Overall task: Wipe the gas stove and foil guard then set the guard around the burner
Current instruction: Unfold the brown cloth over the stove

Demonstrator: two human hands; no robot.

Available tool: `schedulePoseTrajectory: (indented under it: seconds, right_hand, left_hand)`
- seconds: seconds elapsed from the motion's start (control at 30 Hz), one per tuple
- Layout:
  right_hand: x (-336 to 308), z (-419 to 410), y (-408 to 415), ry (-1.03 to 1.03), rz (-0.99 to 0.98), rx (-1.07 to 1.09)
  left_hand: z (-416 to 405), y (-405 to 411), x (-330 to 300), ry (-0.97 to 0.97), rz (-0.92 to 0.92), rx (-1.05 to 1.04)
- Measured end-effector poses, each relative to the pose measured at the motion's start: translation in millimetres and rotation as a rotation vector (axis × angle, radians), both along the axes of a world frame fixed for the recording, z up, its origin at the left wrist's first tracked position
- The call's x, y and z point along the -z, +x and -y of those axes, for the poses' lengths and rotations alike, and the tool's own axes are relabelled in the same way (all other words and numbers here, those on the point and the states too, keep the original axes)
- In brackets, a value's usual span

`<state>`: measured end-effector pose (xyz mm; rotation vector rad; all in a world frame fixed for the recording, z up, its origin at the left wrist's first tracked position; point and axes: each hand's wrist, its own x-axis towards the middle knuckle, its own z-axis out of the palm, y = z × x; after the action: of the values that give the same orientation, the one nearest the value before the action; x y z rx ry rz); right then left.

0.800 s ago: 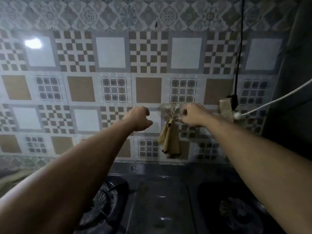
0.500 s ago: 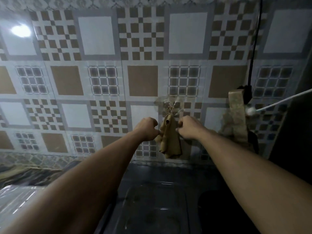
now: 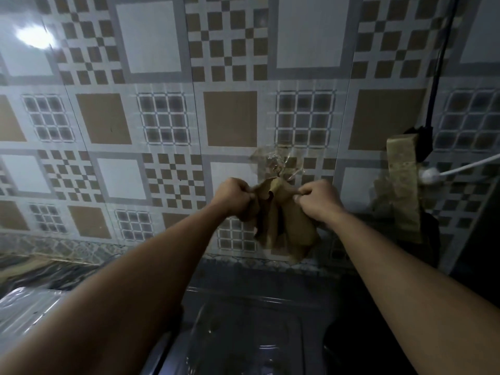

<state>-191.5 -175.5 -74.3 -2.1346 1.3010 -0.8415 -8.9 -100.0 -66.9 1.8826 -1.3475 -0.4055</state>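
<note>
Both arms are stretched out toward the tiled wall (image 3: 167,77); the left hand (image 3: 232,197) has its fingers curled tight, pinching the upper left edge of the tan cloth (image 3: 281,226); the right hand (image 3: 319,201) is fisted too, fingertips nipping the cloth's upper right edge; the fabric is spread between the two and droops in folds toward 6 o'clock. Straight up at 12 o'clock from the cloth's peak sits a clear taped hook patch (image 3: 273,163) on the wall; whether the cloth is on it or free, I cannot tell.

Out at 3 o'clock from the right hand, a strip of yellowed tape (image 3: 403,190) runs down the wall; a black cable (image 3: 438,77) drops in from 12 o'clock to a dark fitting beside it; a white cord (image 3: 465,166) shoots off to the right edge.

Down at 6 o'clock, between the forearms, lies the gas stove (image 3: 243,334), dark and glossy, its burners out of sight; at 8 o'clock a shiny crinkled sheet, likely the foil guard (image 3: 24,309), lies by the left forearm, with a marbled counter (image 3: 54,269) behind it.
</note>
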Motion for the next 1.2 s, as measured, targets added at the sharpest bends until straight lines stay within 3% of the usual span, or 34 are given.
schedulePoseTrajectory:
  seconds: [0.1, 0.23, 0.4, 0.67, 0.83, 0.93, 1.03, 1.2]
  right_hand:
    - [-17, -18, -7, 0.082, 0.184, -0.042]
    - [-37, -48, -6, 0.292, 0.397, -0.109]
    - [-48, -86, 8, 0.326, 0.390, -0.331]
    - [-71, -149, 31, 0.187, 0.175, -0.378]
    - [-93, -182, 48, 0.508, 0.525, -0.546]
    - [-96, -199, 59, 0.613, 0.599, -0.451]
    - [-93, -218, 64, 0.681, 0.516, -0.447]
    - [-87, -236, 78, 0.590, 0.434, -0.273]
  left_hand:
    - [-23, 13, -31, -0.027, -0.070, 0.034]
    - [-49, 16, -66, -0.122, 0.015, 0.021]
    - [-82, 14, -99, -0.234, 0.001, 0.013]
    - [-140, 25, -131, -0.252, 0.210, -0.007]
    - [-170, 28, -121, -0.331, 0.439, -0.176]
    - [-190, 36, -103, -0.280, 0.392, -0.215]
    - [-216, 50, -85, -0.198, 0.267, -0.195]
    - [-254, 64, -54, -0.074, 0.001, -0.195]
